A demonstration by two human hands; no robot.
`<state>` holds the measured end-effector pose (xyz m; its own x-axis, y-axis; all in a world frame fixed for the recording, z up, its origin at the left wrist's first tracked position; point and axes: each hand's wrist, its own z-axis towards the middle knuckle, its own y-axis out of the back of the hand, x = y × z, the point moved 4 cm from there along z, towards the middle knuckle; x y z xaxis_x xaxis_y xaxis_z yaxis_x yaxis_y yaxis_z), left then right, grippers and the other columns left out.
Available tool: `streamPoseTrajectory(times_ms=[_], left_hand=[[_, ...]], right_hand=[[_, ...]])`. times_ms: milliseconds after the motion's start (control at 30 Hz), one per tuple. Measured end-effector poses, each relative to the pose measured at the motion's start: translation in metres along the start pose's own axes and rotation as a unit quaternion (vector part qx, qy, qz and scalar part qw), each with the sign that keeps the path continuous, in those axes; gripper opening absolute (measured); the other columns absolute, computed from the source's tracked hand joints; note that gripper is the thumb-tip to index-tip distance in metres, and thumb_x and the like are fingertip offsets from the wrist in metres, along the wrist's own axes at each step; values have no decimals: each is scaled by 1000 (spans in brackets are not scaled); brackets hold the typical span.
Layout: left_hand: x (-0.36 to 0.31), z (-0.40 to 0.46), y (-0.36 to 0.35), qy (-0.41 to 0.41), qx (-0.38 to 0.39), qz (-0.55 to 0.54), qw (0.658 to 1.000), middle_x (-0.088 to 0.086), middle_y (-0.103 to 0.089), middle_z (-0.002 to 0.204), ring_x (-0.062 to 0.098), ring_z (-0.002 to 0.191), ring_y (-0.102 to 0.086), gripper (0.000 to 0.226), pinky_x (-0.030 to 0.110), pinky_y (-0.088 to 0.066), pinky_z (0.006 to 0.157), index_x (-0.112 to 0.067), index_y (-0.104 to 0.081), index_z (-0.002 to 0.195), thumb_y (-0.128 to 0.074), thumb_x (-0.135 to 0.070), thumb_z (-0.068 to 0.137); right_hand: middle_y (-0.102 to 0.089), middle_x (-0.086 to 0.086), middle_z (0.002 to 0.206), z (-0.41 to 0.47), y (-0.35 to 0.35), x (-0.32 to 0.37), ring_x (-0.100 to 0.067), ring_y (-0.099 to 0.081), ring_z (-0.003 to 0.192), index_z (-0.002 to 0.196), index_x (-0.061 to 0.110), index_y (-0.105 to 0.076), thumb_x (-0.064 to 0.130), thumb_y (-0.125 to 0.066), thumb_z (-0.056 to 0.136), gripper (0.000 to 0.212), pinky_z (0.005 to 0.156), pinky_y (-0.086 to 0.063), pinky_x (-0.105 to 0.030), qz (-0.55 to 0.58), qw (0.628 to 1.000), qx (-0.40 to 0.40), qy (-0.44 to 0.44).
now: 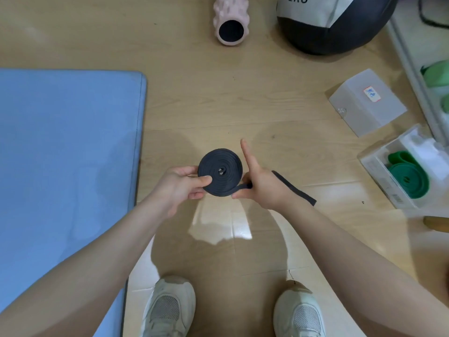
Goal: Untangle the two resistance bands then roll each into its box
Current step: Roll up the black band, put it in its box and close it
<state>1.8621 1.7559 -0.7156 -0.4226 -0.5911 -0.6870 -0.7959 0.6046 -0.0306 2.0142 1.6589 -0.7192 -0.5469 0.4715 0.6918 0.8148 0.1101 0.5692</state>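
Both hands work above the wooden floor (218, 98): the left hand (179, 186) pinches the flat coil of the black band (220, 171), thumb on its face, fingers behind, while the right hand (260, 188) pinches the loose tail (294, 188) where it leaves the coil, forefinger straight. Soft, springy rubber like that likely wants to unwind, so I'd keep hold across the face and on the tail. Toward the floor's right edge the green band (408, 181) sits rolled in its open box (379, 176); a closed box (366, 100) lies beyond. A blue mat (68, 147) lies left.
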Motion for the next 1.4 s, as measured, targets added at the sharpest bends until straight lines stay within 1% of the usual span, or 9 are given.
streamPoseTrajectory(times_ms=[100, 267, 433, 533, 867, 967, 1100, 1267, 1400], left_hand=[[-3, 0, -9, 35, 61, 86, 994, -1, -71, 74, 7, 59, -68, 21, 15, -54, 56, -13, -64, 98, -67, -3, 80], [-4, 1, -25, 27, 74, 130, 988, 5, -69, 83, 10, 64, -67, 22, 15, -54, 58, -10, -63, 102, -66, -3, 81], [4, -2, -51, -1, 79, -107, 991, 9, -69, 99, 19, 88, -68, 15, 27, -54, 79, -11, -58, 100, -60, -11, 85], [17, -9, -72, 11, 72, -207, 976, 7, -72, 93, 17, 82, -70, 13, 28, -56, 80, -11, -56, 96, -61, -12, 83], [17, -13, -72, -34, -23, -199, 979, 8, -72, 91, 18, 82, -70, 12, 25, -56, 75, -7, -62, 99, -60, -8, 87], [9, -10, -63, -39, -31, -196, 979, 6, -71, 93, 17, 84, -70, 8, 25, -55, 78, -10, -62, 96, -60, -10, 87], [2, -9, -58, -26, -44, -177, 983, 7, -71, 88, 18, 84, -69, 4, 25, -54, 77, -10, -62, 90, -62, -12, 86], [7, -8, -54, -4, -23, -86, 996, 8, -71, 96, 21, 92, -68, 9, 30, -49, 88, -14, -66, 92, -66, -14, 83], [5, -9, -53, -6, 3, -7, 1000, 10, -71, 95, 21, 89, -69, 14, 24, -50, 85, -6, -66, 95, -66, -12, 83]], right_hand=[[-66, -8, 94, -12, -5, -6, -25, -64, 92, 147, 33, 7, 22, -78, 73, 113, 87, -49, -40, -22, 999, 38, 2], [-53, 7, 67, -28, -3, -14, -22, -60, 72, 140, 22, -16, 25, -80, 70, 94, 72, -52, -45, -13, 1000, 4, 6], [-66, -1, 84, -35, 11, -15, -19, -63, 76, 140, 17, -17, 25, -78, 72, 92, 70, -51, -33, 75, 991, -107, 13], [-59, 10, 70, -37, 15, -18, -15, -61, 65, 136, 15, -22, 22, -78, 73, 85, 59, -46, -24, 120, 979, -162, -1], [-70, 5, 83, -38, 0, -25, -22, -66, 88, 147, 11, 8, 30, -75, 75, 112, 87, -48, -38, 88, 985, -146, 7], [-52, 11, 64, -39, -1, -31, -26, -60, 75, 147, 9, -9, 31, -65, 84, 87, 76, -40, -32, -14, 993, -117, 11], [-64, -8, 88, -44, -1, -26, -30, -57, 88, 113, 10, -55, 35, -41, 97, 32, 77, -22, -24, -228, 971, -64, 16], [-67, -8, 95, -36, 22, -33, -32, -60, 91, 119, 12, -49, 37, -41, 96, 34, 94, -32, -34, -243, 968, -64, -18], [-70, -5, 89, -33, 31, -42, -27, -62, 85, 148, 15, 2, 40, -55, 89, 86, 98, -31, -32, -214, 973, -84, -27]])
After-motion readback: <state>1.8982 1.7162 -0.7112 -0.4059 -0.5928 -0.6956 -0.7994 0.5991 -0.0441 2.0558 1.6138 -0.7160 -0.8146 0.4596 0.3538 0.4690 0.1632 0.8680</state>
